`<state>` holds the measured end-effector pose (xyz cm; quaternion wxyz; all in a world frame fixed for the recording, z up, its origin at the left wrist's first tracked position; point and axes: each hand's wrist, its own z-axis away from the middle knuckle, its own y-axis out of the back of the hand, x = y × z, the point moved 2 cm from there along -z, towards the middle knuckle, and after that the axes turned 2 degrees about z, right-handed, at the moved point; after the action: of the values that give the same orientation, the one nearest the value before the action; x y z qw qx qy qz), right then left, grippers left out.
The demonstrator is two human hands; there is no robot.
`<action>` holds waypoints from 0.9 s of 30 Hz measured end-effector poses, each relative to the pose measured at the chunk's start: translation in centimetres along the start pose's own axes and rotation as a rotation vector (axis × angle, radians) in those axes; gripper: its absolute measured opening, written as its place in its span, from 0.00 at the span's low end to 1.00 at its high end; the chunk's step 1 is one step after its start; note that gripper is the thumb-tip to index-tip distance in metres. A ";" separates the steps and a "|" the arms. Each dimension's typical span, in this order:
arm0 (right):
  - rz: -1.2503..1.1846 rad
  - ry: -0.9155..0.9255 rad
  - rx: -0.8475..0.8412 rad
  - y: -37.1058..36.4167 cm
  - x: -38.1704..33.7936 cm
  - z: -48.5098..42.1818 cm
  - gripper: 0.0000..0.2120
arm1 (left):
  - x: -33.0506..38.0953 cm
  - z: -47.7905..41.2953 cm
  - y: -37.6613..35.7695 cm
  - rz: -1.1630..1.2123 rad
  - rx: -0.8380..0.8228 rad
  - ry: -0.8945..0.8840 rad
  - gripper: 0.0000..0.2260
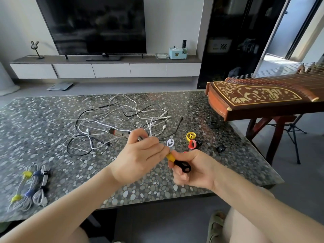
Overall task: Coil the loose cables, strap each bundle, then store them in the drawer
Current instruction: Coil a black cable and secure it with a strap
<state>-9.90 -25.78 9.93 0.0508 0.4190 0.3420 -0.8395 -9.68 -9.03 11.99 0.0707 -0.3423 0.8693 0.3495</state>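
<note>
Pinching a yellow strap [170,157] between my hands.
Left hand [138,156] grips its end; right hand [194,170] curls round a black loop [183,167].

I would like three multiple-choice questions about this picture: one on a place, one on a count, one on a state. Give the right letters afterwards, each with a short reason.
1. Where do the strapped bundles lie?
A. on the floor
B. in a drawer
C. on the table, near its front left edge

2. How many strapped bundles are there?
A. one
B. three
C. five

3. In what state are the cables in the middle of the table?
A. a loose tangle
B. coiled and strapped
C. hanging over the edge

Answers:
1 C: they rest on the pebbled top at the near left.
2 B: one has yellow straps, one blue, one black.
3 A: they cross each other unstrapped, while the left hand and right hand pinch a yellow strap.
</note>
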 end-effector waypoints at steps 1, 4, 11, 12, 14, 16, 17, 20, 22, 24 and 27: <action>0.002 0.077 0.046 0.0 0.0 -0.1 0.10 | -0.2 -0.1 -0.3 0.004 0.004 0.026 0.08; 0.208 0.321 0.192 0.6 0.4 -0.6 0.15 | -0.5 -0.2 -1.6 0.027 -0.051 0.103 0.06; 0.424 0.647 0.600 2.9 2.7 -1.5 0.14 | 0.6 1.7 -3.0 0.023 0.005 0.714 0.07; 0.463 0.668 0.630 3.1 2.9 -1.5 0.14 | 0.7 1.9 -3.3 0.076 -0.039 0.869 0.13; 0.556 0.708 0.692 3.2 3.3 -1.4 0.15 | 0.7 2.3 -4.7 0.457 -0.294 1.300 0.26; 0.593 0.763 0.742 3.2 3.7 -1.3 0.13 | 1.2 2.3 -6.3 1.083 -0.481 1.685 0.33; 0.598 0.804 0.758 3.3 3.9 -1.3 0.13 | 1.6 1.9 -7.2 1.375 -0.491 1.756 0.35; 0.614 0.853 0.760 3.7 4.5 -1.7 0.14 | 1.9 0.8 -9.4 1.821 -0.212 1.709 0.30; 0.622 0.787 0.668 4.2 4.8 -2.2 0.16 | 1.4 -0.1 -10.3 1.939 0.064 1.714 0.20; 0.637 0.699 0.562 5.1 4.7 -2.6 0.17 | 0.6 -0.7 -11.2 1.982 0.254 1.771 0.11; 0.746 0.561 0.455 7.3 3.4 -3.1 0.15 | 0.1 -1.1 -12.5 1.991 0.386 1.965 0.05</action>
<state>-7.30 -28.70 2.22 0.1606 0.7220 -0.0214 -0.6727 -1.59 -16.33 5.74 -0.7832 0.3205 0.4716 -0.2480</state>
